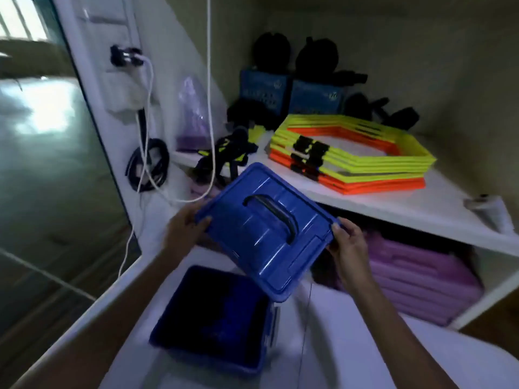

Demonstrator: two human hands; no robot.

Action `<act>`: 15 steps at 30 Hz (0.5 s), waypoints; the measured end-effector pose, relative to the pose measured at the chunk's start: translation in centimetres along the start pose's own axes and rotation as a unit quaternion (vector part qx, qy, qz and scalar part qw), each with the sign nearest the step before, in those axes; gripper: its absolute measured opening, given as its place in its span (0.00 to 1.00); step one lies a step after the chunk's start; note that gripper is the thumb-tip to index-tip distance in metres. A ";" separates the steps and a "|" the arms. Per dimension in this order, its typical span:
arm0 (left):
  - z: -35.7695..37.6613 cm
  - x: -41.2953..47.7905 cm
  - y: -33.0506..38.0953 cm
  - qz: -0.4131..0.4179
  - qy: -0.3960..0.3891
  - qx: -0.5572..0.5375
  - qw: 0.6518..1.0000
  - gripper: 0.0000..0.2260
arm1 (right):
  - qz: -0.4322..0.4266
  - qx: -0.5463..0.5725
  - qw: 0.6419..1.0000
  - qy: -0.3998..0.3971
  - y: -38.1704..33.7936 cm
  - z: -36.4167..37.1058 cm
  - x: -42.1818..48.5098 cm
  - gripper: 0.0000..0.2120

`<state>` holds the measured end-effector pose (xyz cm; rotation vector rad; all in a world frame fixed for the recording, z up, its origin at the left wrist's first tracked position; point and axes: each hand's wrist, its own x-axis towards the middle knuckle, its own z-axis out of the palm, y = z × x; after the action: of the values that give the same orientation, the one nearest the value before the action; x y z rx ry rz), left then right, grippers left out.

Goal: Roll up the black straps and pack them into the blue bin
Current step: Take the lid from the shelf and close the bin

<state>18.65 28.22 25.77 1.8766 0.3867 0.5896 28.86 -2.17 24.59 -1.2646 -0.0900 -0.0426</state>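
While tilted above the blue bin (213, 318), lid (266, 228) between both gripping hands.

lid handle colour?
Black, on the blue lid held by both hands; head view.

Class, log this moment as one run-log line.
left hand: grips lid edge | right hand: grips opposite edge | blue lid: held tilted above bin | blue bin: open on white surface
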 end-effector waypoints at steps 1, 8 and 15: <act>-0.4 -1.7 -2.0 -0.029 -0.006 0.010 1.000 0.05 | 0.020 -0.028 0.999 0.020 2.2 0.2 -0.4 0.04; -3.3 -12.1 -13.1 -0.116 0.098 0.192 0.970 0.11 | 0.046 -0.245 0.967 -0.049 12.1 1.8 -7.0 0.08; -2.6 -16.0 -15.3 -0.134 0.118 0.160 0.971 0.11 | 0.081 -0.368 0.918 -0.122 16.0 1.8 -8.1 0.26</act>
<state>4.15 27.41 8.88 2.0163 0.9241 0.5933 21.99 4.24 9.18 -2.0258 -0.1956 0.2479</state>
